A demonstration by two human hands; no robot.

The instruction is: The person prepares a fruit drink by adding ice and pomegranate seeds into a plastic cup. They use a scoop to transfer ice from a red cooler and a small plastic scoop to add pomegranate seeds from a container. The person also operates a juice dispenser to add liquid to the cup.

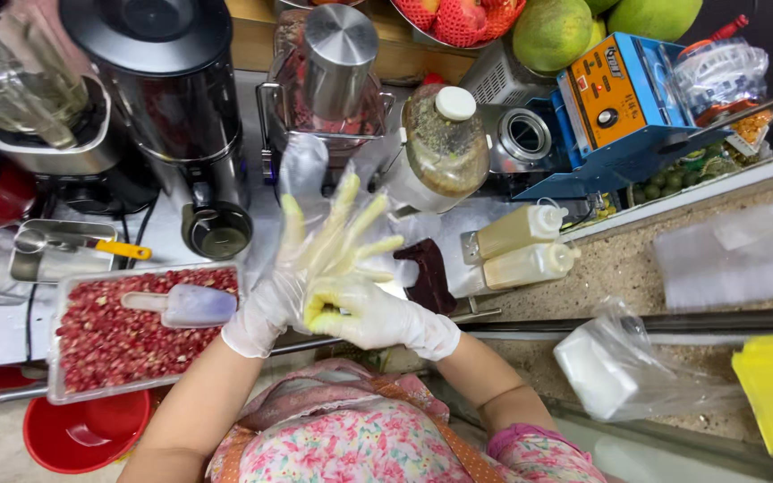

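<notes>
Now the right hand tugs a clear glove over the left hand.

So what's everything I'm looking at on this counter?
tray of pomegranate seeds: one, clear with red seeds, left of the hands
scoop: one, pale, lying on the seeds
squeeze bottles: two, yellowish, lying right of the hands
jar: one, clear with white cap, tilted behind the hands
blenders and juicers: several, black and steel, along the back
sealing machine: one, blue and orange, back right
green fruit: a few, top edge
red bowl: one, bottom left
bag of white things: one, clear plastic, right
dark cloth: one, maroon, beside the hands
left hand: fingers spread, in a loose clear glove
right hand: gloved white, gripping the left glove's cuff
</notes>
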